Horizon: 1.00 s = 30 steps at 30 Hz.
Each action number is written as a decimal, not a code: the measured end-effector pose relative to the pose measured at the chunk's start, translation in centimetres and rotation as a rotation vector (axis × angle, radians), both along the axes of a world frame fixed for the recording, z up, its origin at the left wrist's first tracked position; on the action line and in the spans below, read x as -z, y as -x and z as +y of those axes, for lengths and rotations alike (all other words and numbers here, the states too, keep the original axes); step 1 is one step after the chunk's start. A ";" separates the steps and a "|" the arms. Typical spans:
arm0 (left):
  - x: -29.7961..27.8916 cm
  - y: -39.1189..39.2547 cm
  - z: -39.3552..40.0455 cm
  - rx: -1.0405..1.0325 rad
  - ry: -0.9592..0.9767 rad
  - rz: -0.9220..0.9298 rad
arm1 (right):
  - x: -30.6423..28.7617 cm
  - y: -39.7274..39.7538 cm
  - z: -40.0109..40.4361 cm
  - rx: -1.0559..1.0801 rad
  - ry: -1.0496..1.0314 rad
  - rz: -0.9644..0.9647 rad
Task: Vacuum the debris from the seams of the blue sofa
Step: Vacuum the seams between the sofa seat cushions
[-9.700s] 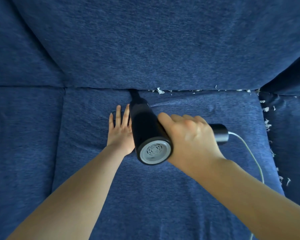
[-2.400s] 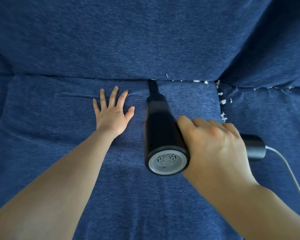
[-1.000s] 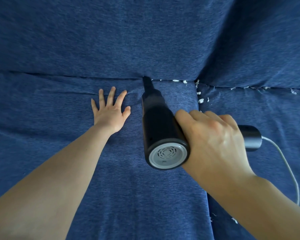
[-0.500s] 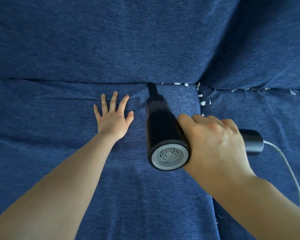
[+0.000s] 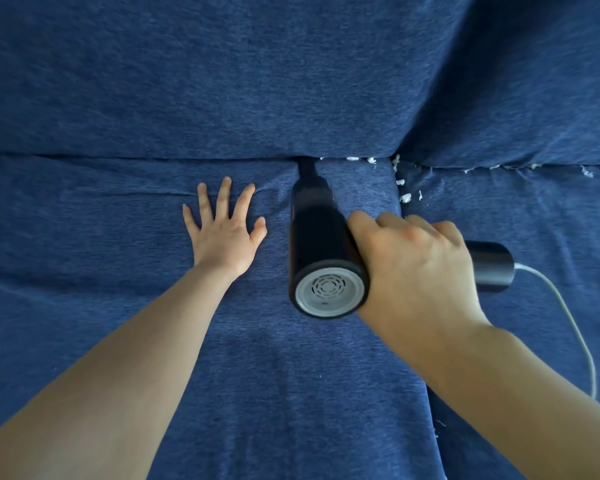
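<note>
1. Blue sofa (image 5: 153, 81) fills the view, its seat cushion meeting the back cushion along a seam.
2. Right hand (image 5: 413, 265) grips the vacuum's handle, fingers curled round it.
3. Vacuum (image 5: 317, 237) is black; its nozzle tip sits in the back seam.
4. Left hand (image 5: 224, 233) lies flat on the seat, fingers spread.
5. White cord (image 5: 568, 317) trails right.
6. Debris (image 5: 404, 197) dots the seams right of the nozzle.

head view, downward, close over sofa (image 5: 222, 81)
</note>
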<state>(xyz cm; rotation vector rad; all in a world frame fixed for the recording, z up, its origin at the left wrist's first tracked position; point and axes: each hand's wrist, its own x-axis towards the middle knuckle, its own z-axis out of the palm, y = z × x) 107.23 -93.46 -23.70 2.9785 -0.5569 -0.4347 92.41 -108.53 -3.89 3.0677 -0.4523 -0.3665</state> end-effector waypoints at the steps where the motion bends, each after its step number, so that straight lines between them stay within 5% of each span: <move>1: 0.0 0.0 0.0 0.002 -0.001 -0.003 | -0.1 0.0 0.0 0.007 0.000 0.003; 30: -0.6 0.5 -0.9 -0.063 0.022 -0.006 | -0.8 3.1 -5.0 0.005 -0.040 0.003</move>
